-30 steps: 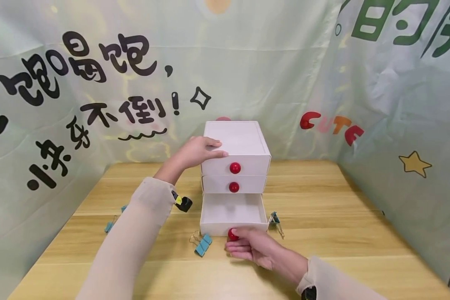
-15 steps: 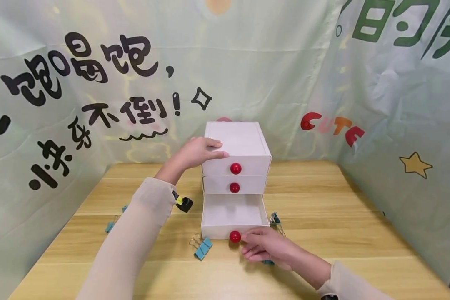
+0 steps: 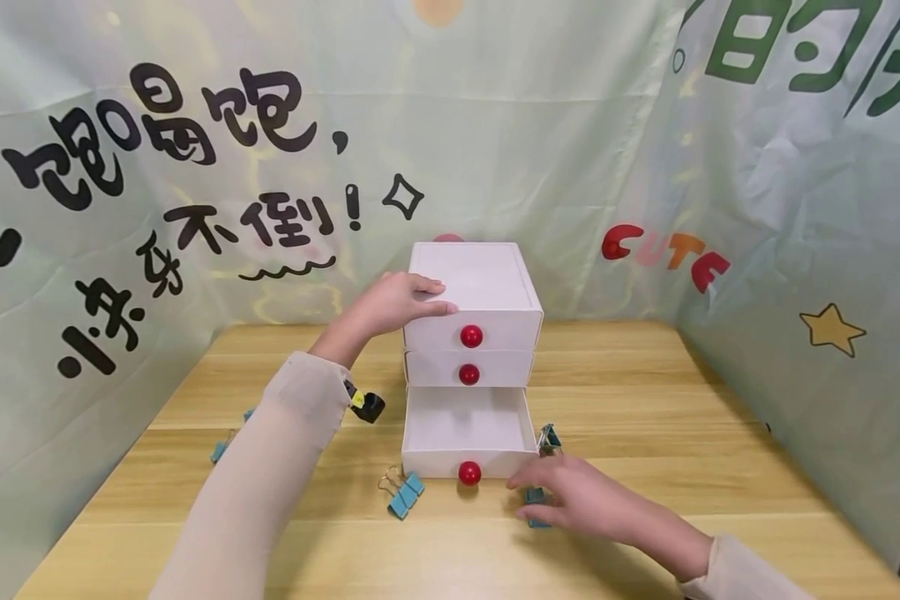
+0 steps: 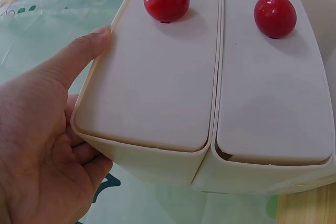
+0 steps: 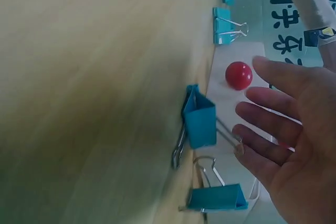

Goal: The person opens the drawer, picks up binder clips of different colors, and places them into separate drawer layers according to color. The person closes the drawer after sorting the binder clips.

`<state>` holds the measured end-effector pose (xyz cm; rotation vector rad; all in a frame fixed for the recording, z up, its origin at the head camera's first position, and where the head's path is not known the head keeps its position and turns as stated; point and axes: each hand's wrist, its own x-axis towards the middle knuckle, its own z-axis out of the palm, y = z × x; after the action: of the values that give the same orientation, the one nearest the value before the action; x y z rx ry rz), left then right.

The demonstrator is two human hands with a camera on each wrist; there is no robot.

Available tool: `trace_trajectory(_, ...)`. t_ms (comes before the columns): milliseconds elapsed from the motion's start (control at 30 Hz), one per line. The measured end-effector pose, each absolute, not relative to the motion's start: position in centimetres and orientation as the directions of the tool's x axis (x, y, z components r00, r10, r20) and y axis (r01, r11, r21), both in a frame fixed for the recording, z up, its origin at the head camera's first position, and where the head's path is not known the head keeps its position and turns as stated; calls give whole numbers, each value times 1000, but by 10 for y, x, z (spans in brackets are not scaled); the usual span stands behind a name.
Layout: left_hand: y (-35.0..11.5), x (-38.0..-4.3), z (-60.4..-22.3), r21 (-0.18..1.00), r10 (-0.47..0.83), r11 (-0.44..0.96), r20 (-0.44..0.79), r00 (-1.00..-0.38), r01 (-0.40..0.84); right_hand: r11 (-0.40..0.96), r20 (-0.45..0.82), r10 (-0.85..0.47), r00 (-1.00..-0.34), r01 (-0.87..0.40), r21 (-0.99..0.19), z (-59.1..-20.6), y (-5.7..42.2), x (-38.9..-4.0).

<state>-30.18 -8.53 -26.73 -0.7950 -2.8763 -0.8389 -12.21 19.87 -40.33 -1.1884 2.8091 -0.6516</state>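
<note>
A white three-drawer desktop organizer (image 3: 474, 275) has its bottom drawer (image 3: 457, 421) pulled out, and nothing shows inside it. My left hand (image 3: 393, 307) rests on its top left edge. In the left wrist view the thumb (image 4: 81, 51) lies at the front edge, beside the top drawer's red knob (image 4: 166, 0). My right hand (image 3: 596, 500) is off the bottom drawer's red knob (image 3: 469, 473), fingers spread around a teal binder clip (image 3: 537, 507). That clip (image 5: 200, 119) stands close to the fingertips in the right wrist view, partly hidden by the hand in the head view.
Another binder clip (image 3: 549, 439) stands against the drawer's right side, and one more (image 3: 405, 496) lies front left of it. Further teal clips (image 3: 219, 452) lie left, partly behind the left sleeve. Printed cloth (image 3: 540, 150) hangs behind the wooden table (image 3: 645, 400).
My right hand has let go of the bottom drawer's knob and moved right to the binder clip. The drawer came slightly further forward. My left hand has stayed in place.
</note>
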Motion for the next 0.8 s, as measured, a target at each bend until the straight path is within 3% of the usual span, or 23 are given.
trace_trajectory(133, -85, -302, -267, 494, 466, 721, 173, -868, 486, 602, 166, -744, -647, -757, -253, -409, 208, -121)
trace_trajectory(267, -85, -301, -267, 495, 461, 724, 171, -871, 481, 604, 179, -757, -628, -778, -174, -417, 215, -121)
trace_trajectory(633, -84, -301, -264, 484, 467, 725, 177, -867, 489, 601, 183, -769, -612, -790, -120, -432, 227, -123)
trace_trajectory(800, -85, -300, -267, 488, 461, 731, 163, -872, 477, 619, 164, -748, -644, -765, -180, -433, 228, -122)
